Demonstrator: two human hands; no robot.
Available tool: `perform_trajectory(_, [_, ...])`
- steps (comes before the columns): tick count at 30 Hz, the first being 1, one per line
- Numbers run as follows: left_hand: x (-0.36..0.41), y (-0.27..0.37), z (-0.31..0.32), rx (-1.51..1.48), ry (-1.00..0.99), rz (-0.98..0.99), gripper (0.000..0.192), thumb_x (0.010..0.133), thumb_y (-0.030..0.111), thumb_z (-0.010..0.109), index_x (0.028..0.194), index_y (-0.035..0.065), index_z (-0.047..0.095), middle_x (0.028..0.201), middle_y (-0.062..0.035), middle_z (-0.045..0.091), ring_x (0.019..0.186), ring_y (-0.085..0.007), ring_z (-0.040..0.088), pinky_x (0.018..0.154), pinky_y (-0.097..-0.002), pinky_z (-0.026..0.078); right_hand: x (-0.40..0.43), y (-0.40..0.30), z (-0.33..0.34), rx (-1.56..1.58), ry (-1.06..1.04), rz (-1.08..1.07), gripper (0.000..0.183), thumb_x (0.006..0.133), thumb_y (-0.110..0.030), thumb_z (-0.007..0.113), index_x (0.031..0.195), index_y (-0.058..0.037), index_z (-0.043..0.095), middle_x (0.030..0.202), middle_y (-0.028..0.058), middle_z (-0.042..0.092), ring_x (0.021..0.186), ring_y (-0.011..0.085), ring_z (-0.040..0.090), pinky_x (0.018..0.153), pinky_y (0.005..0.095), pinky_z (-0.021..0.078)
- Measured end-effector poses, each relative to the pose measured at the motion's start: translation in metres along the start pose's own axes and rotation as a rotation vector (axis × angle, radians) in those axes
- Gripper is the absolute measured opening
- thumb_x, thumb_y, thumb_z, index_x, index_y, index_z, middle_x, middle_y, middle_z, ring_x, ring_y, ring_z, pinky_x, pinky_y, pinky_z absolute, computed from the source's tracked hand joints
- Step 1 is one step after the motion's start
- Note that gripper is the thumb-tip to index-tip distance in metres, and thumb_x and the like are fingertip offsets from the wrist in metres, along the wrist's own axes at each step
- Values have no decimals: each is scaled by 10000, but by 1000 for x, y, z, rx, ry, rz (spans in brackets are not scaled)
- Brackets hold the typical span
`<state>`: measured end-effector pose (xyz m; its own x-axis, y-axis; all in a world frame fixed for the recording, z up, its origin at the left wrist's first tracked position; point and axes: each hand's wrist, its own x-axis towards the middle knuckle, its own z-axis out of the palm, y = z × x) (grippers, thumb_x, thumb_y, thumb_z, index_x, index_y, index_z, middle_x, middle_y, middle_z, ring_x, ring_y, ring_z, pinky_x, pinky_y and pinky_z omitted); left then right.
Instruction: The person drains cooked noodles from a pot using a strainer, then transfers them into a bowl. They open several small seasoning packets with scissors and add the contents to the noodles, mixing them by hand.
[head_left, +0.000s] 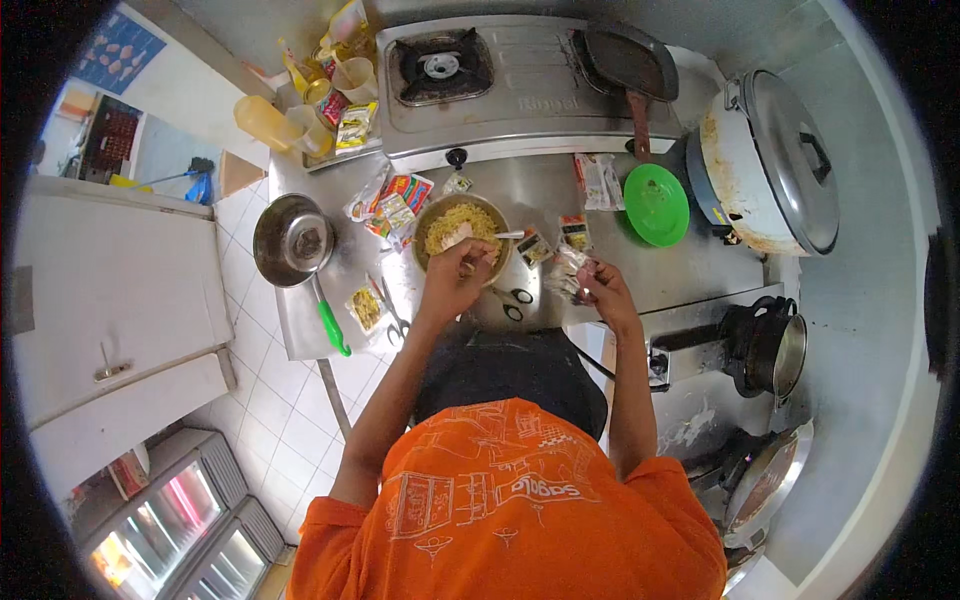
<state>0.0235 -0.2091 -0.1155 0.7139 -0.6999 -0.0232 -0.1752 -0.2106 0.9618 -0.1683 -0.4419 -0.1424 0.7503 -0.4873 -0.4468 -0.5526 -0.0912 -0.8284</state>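
My left hand (459, 279) is over the near side of a metal bowl of yellow noodles (452, 222), fingers curled; whether it pinches something is unclear. A pale lump lies on the noodles, and the handle of a piece of cutlery (510, 235) rests across the bowl's right rim. Right of the bowl, my right hand (604, 291) grips a crumpled clear plastic packet (568, 274). Small seasoning sachets (533, 248) lie between the bowl and that packet. Black-handled scissors (513, 304) lie just below the bowl, partly hidden. Opened wrappers (394, 206) are piled at its left.
A saucepan with a green handle (304, 240), another sachet (366, 308) and second scissors (396, 322) are at left. Behind stands a gas stove (525, 139) with a frying pan (634, 64). A green plate (656, 206) and a large lidded pot (742, 172) are at right.
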Motion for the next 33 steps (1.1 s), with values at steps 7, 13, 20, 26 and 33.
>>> perform_trajectory(7, [-30, -15, 16, -46, -164, 45, 229, 871, 95, 671, 1093, 40, 659, 886, -86, 702, 789, -149, 666, 733, -282, 528, 4, 97, 5, -23, -17, -3, 226, 831, -257, 720, 829, -49, 631, 636, 56, 582, 562, 171, 561, 565, 343, 453])
perform_trajectory(13, [-60, -26, 20, 115, -234, 256, 390, 822, 217, 764, 1164, 72, 645, 991, -79, 707, 846, -203, 681, 765, -338, 537, -31, 21, 76, -612, -164, -536, 171, 828, -210, 714, 824, -49, 656, 699, 152, 633, 627, 317, 602, 598, 399, 470])
perform_trajectory(20, [-84, -86, 11, -108, -556, -341, 333, 806, 238, 794, 1071, 51, 718, 913, -66, 730, 758, -211, 691, 721, -331, 563, -19, 20, 114, -426, 83, -246, 221, 803, -221, 756, 811, -26, 652, 840, 110, 694, 781, 293, 675, 714, 389, 519])
perform_trajectory(26, [-95, -83, 3, -533, -257, -657, 298, 879, 181, 730, 1098, -15, 682, 986, -80, 714, 831, -158, 680, 748, -282, 569, -6, 68, 116, -634, 44, -287, 357, 767, -224, 751, 1059, -37, 667, 1138, 170, 621, 991, 358, 623, 871, 427, 509])
perform_trajectory(33, [-96, -88, -6, -686, -83, -765, 279, 878, 119, 728, 1103, -30, 657, 963, -91, 707, 818, -168, 681, 755, -278, 578, -23, 88, 61, -376, -217, -27, 392, 708, -284, 823, 971, -27, 687, 955, 147, 654, 895, 285, 635, 810, 374, 500])
